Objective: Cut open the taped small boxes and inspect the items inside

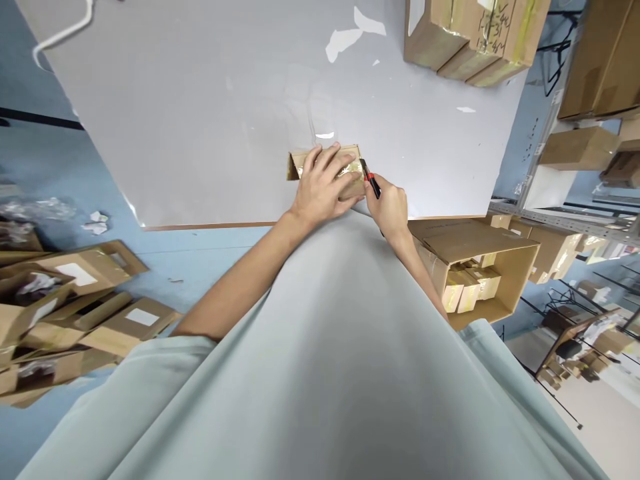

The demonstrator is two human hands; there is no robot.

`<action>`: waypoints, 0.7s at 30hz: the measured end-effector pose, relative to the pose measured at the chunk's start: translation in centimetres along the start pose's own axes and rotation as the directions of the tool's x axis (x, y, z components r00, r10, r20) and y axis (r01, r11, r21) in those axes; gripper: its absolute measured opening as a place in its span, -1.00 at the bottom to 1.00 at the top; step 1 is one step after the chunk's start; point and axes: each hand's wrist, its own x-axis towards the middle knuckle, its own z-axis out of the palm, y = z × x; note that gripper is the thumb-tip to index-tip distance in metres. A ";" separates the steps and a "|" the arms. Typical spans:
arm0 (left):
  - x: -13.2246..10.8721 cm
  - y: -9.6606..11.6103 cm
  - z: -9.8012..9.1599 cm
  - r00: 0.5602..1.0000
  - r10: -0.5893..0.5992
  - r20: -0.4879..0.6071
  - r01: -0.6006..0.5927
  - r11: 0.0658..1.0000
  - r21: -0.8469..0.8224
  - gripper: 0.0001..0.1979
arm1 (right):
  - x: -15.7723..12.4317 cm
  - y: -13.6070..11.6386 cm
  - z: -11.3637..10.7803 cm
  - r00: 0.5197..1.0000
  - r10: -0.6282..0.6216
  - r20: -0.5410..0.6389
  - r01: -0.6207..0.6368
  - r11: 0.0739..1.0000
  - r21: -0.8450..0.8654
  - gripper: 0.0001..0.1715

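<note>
A small cardboard box (353, 189) with shiny tape lies near the table's front edge, against my shirt. My left hand (323, 183) grips it from above, with fingers spread over the top and the thumb along the near side. In my right hand (389, 205) is a black and red box cutter (371, 180), held in closed fingers. The cutter's tip is at the right end of the box; whether the blade touches the tape cannot be made out. At its left end the box shows a dark gap beside a flap.
On the grey table (200, 133) are torn white scraps (345, 41) and taped boxes (475, 40) at the back right. An open carton (520, 273) holding small boxes stands below on the right. Opened cartons (85, 300) are piled on the floor at left. Shelves with boxes (580, 147) line the right.
</note>
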 end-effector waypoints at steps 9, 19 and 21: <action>-0.2 -1.1 -0.3 0.997 0.074 0.016 -0.072 0.993 -0.096 -0.57 | -1.2 -4.2 0.4 0.981 0.194 -0.003 -0.191 0.966 -0.174 -0.47; -0.3 -0.8 0.6 0.993 0.115 0.001 -0.114 0.985 -0.128 -0.55 | -1.1 -7.6 0.6 0.939 0.337 -0.075 -0.344 0.899 -0.270 -0.52; -0.4 -0.8 0.7 0.993 0.121 0.005 -0.119 0.982 -0.147 -0.55 | -1.3 -7.9 0.6 0.951 0.307 -0.033 -0.302 0.902 -0.307 -0.50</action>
